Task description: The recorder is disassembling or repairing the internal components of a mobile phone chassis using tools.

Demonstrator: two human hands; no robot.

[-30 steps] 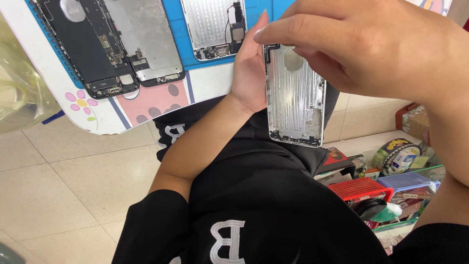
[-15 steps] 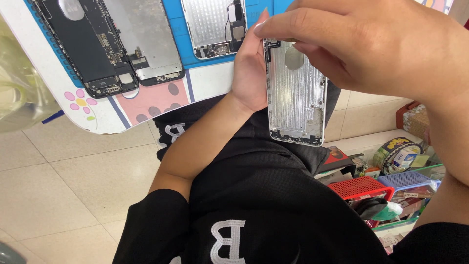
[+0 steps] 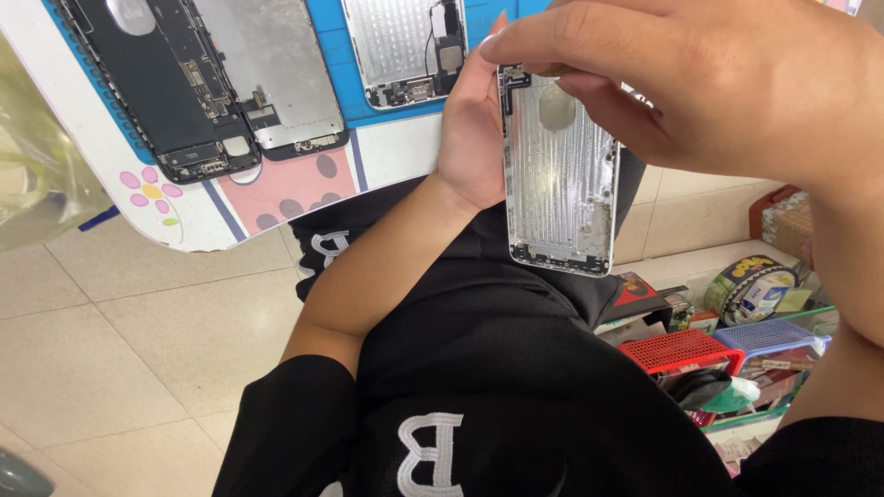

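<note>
Just right of centre in the frame, the person holds a bare silver metal phone back housing [image 3: 560, 170] upright, its hollow inner side facing the camera. The left hand [image 3: 474, 138] cradles the shell from behind and along its left edge, fingers wrapped round that edge. The right hand [image 3: 700, 78] comes in from the upper right, fingertips [image 3: 589, 87] pinched together at the top rim, though whether they grip a small part or only the rim itself cannot be told from this angle.

The housing looks thin, stiff and light, a stamped shell with rounded corners, a round cut-out near the top and fine machining lines down its flat middle. Its smooth finish is probably slippery, and the thin walls could bend or scratch, so the long side edges seem the safest places to hold it.

In the upper left, a blue and white work mat [image 3: 221, 207] with a pink flower print carries an opened black phone body [image 3: 152, 78] with exposed boards, and a second silver housing [image 3: 405, 46] lies further right. A red plastic basket [image 3: 677, 350] and a blue basket [image 3: 769, 336] sit at the lower right, over pale floor tiles [image 3: 110, 350].
</note>
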